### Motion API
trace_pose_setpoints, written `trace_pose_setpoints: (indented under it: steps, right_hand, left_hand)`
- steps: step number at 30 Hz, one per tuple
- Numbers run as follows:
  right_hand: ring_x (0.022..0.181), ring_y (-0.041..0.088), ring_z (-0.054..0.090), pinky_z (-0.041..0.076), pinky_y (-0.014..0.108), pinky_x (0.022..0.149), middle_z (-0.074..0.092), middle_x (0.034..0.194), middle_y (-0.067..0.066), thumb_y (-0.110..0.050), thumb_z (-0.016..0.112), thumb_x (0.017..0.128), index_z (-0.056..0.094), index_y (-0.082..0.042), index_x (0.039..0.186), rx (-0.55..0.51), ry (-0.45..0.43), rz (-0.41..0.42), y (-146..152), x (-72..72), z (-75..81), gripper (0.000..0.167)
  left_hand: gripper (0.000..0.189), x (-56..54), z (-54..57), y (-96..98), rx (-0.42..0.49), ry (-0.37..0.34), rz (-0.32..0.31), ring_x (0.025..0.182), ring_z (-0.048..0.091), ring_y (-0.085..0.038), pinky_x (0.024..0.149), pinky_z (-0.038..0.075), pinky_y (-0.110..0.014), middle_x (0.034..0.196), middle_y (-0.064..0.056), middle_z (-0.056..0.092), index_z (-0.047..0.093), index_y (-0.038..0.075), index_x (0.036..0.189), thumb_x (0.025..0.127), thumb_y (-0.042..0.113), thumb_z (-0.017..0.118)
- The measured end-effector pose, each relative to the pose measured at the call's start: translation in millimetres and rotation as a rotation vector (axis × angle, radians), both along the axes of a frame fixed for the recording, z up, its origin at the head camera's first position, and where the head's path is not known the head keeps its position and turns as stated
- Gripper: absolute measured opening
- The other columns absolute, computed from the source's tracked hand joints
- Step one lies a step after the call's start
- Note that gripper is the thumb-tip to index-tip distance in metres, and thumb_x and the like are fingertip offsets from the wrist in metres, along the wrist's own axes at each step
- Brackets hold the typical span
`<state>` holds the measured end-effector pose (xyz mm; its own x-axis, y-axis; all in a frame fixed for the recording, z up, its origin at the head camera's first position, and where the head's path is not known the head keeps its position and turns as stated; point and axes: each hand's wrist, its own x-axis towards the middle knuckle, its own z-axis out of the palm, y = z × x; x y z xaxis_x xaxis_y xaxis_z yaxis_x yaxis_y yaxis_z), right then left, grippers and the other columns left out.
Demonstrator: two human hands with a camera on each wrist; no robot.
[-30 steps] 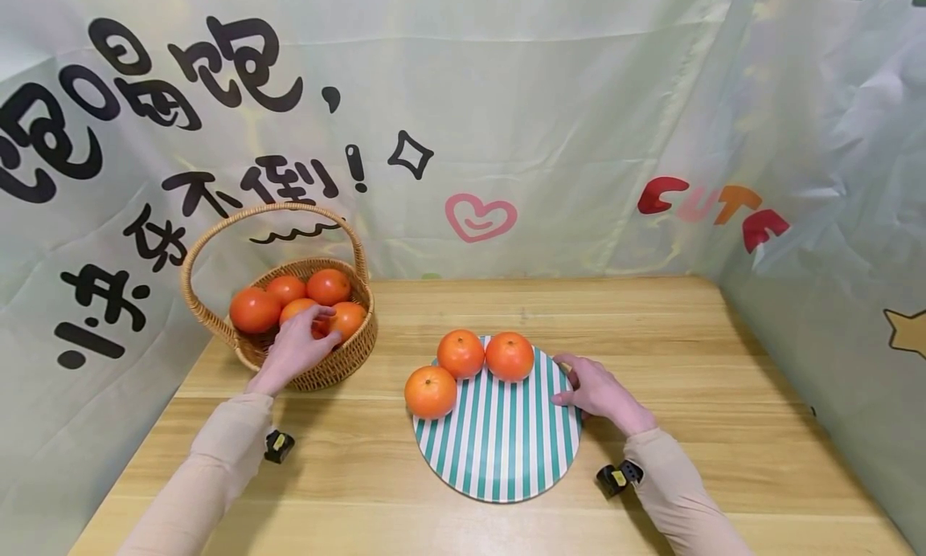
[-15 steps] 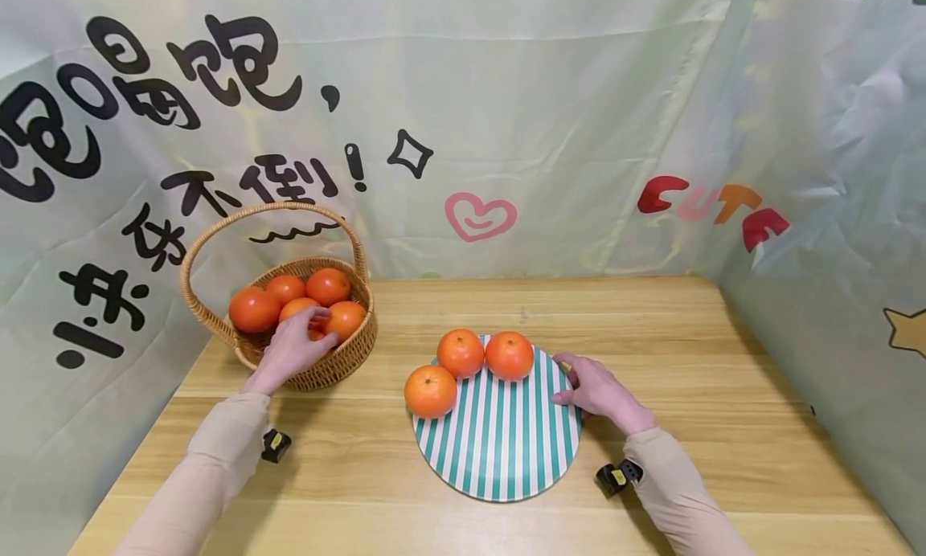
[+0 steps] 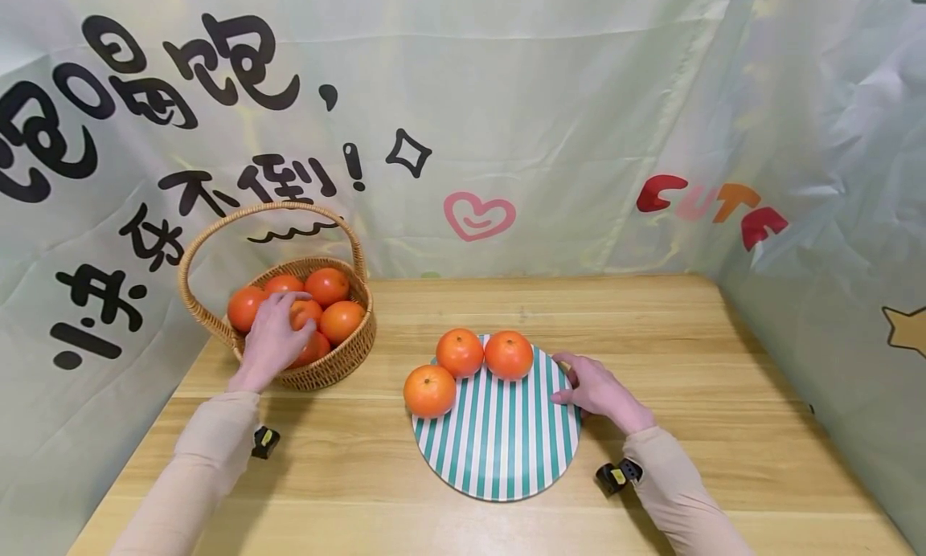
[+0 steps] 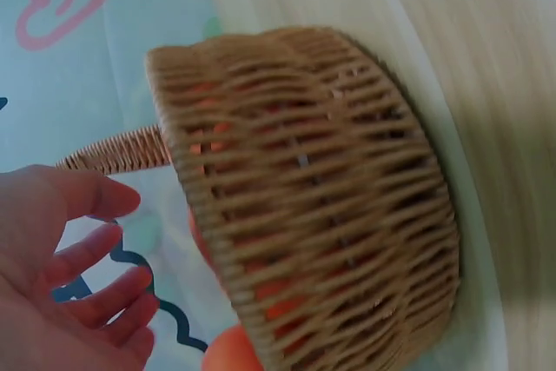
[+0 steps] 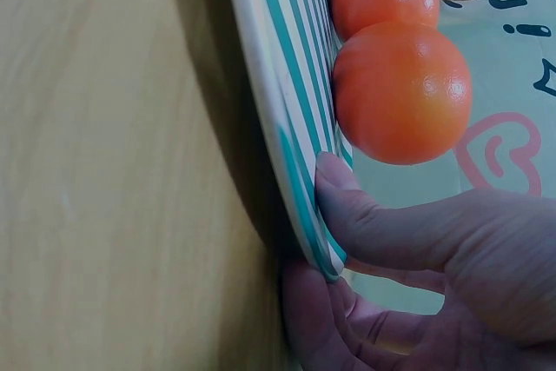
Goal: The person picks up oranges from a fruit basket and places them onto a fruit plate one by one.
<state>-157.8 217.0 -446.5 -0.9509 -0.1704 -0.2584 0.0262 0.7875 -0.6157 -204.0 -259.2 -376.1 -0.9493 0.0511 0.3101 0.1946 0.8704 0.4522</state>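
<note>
A wicker basket (image 3: 347, 363) at the left holds several oranges (image 3: 342, 322). Over its near left part hovers my left hand (image 3: 273, 337), fingers loosely bent and spread above the fruit; the left wrist view shows nothing between thumb and fingers, just outside the basket's rim (image 4: 161, 93). A round plate (image 3: 499, 443) with green and white stripes lies at the middle of the table. Three oranges sit along its back left edge, the leftmost orange (image 3: 430, 391) right at the rim. My right hand (image 3: 599, 391) pinches the plate's right rim, thumb (image 5: 378, 228) on top and fingers underneath.
The basket's tall arched handle (image 3: 271, 208) rises over the fruit, beyond the left hand. Printed cloth walls (image 3: 564, 138) bound the wooden table (image 3: 651, 323) at the back and both sides. Small black devices (image 3: 613, 477) hang at both wrists.
My left hand has drawn back leftward across the basket, away from the right-hand oranges, so more of the front orange shows. The right hand and plate have stayed put.
</note>
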Motion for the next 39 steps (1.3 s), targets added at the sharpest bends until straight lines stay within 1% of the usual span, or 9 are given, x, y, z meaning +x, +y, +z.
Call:
trace_pose_setpoints:
  steps: [2, 5, 10, 15, 20, 23, 30, 36, 39]
  right_hand:
    - [0.064, 0.019, 0.054, 0.049, 0.031, 0.055, 0.056, 0.086, 0.01, -0.014, 0.078, 0.087, 0.047, -0.001, 0.145, -0.002, 0.002, 0.0, 0, -0.1, -0.4, 0.068]
    - [0.064, 0.019, 0.054, 0.049, 0.03, 0.055, 0.056, 0.087, 0.01, -0.013, 0.079, 0.086, 0.047, -0.001, 0.145, -0.002, 0.005, 0.002, 0, -0.1, -0.9, 0.068]
    - [0.063, 0.019, 0.055, 0.049, 0.03, 0.056, 0.056, 0.086, 0.01, -0.012, 0.079, 0.086, 0.047, -0.001, 0.144, -0.001, 0.003, -0.001, 0, 0.5, -1.0, 0.067]
    - [0.065, 0.019, 0.055, 0.049, 0.03, 0.056, 0.056, 0.087, 0.01, -0.013, 0.078, 0.086, 0.048, -0.002, 0.145, -0.009, -0.003, -0.004, -1, 1.3, 0.7, 0.067]
    - [0.066, 0.02, 0.054, 0.049, 0.03, 0.057, 0.056, 0.087, 0.01, -0.014, 0.079, 0.086, 0.048, -0.002, 0.144, -0.01, -0.005, -0.002, 0, 1.4, 2.0, 0.067]
    - [0.066, 0.019, 0.055, 0.049, 0.03, 0.057, 0.057, 0.088, 0.01, -0.013, 0.079, 0.086, 0.047, -0.001, 0.145, -0.004, -0.004, 0.0, 0, 1.0, 1.3, 0.067]
    - [0.063, 0.018, 0.054, 0.049, 0.03, 0.056, 0.055, 0.084, 0.009, -0.012, 0.079, 0.086, 0.047, 0.0, 0.144, 0.006, 0.008, 0.004, 0, 0.4, -1.7, 0.067]
    - [0.062, 0.018, 0.053, 0.048, 0.03, 0.055, 0.054, 0.082, 0.009, -0.011, 0.078, 0.086, 0.048, 0.0, 0.144, -0.002, 0.011, 0.004, 0, 1.0, -0.7, 0.067]
    - [0.063, 0.019, 0.053, 0.049, 0.03, 0.056, 0.054, 0.082, 0.009, -0.012, 0.078, 0.086, 0.048, 0.0, 0.144, -0.008, 0.006, 0.0, 0, 1.1, -0.1, 0.066]
  left_hand:
    - [0.04, -0.7, 0.7, -3.4, -0.029, 0.053, 0.002, 0.129, 0.041, -0.053, 0.104, 0.035, -0.067, 0.134, -0.031, 0.05, 0.059, -0.001, 0.125, 0.086, 0.006, 0.062]
    - [0.044, -1.5, 1.7, -9.6, -0.086, 0.072, 0.019, 0.131, 0.035, -0.055, 0.109, 0.029, -0.068, 0.135, -0.036, 0.046, 0.057, -0.005, 0.126, 0.084, 0.006, 0.064]
    - [0.054, -1.6, -1.2, -20.2, -0.137, -0.015, 0.069, 0.134, 0.028, -0.059, 0.111, 0.022, -0.071, 0.14, -0.042, 0.037, 0.051, -0.005, 0.133, 0.084, 0.012, 0.065]
    - [0.055, -2.0, -3.1, -25.6, -0.121, -0.061, 0.095, 0.136, 0.025, -0.061, 0.112, 0.017, -0.073, 0.145, -0.042, 0.032, 0.049, -0.006, 0.134, 0.085, 0.014, 0.063]
    - [0.059, -8.6, -0.9, -27.7, -0.106, -0.075, 0.108, 0.135, 0.024, -0.064, 0.109, 0.021, -0.074, 0.145, -0.045, 0.029, 0.044, -0.007, 0.137, 0.083, 0.012, 0.059]
    - [0.063, -15.0, 1.1, -30.7, -0.118, -0.108, 0.11, 0.135, 0.022, -0.064, 0.106, 0.023, -0.074, 0.144, -0.047, 0.026, 0.04, -0.008, 0.14, 0.082, 0.01, 0.057]
    - [0.071, -26.8, 5.4, -42.6, -0.25, -0.191, 0.103, 0.129, 0.023, -0.069, 0.099, 0.031, -0.077, 0.143, -0.048, 0.023, 0.034, -0.008, 0.142, 0.077, 0.001, 0.06]
    - [0.064, -30.8, 4.8, -47.8, -0.323, -0.208, 0.124, 0.124, 0.03, -0.07, 0.093, 0.037, -0.078, 0.141, -0.045, 0.025, 0.036, -0.005, 0.142, 0.081, -0.001, 0.055]
    - [0.06, -32.5, 1.8, -48.6, -0.344, -0.181, 0.135, 0.12, 0.033, -0.069, 0.089, 0.04, -0.077, 0.137, -0.042, 0.029, 0.038, -0.004, 0.141, 0.083, -0.003, 0.051]
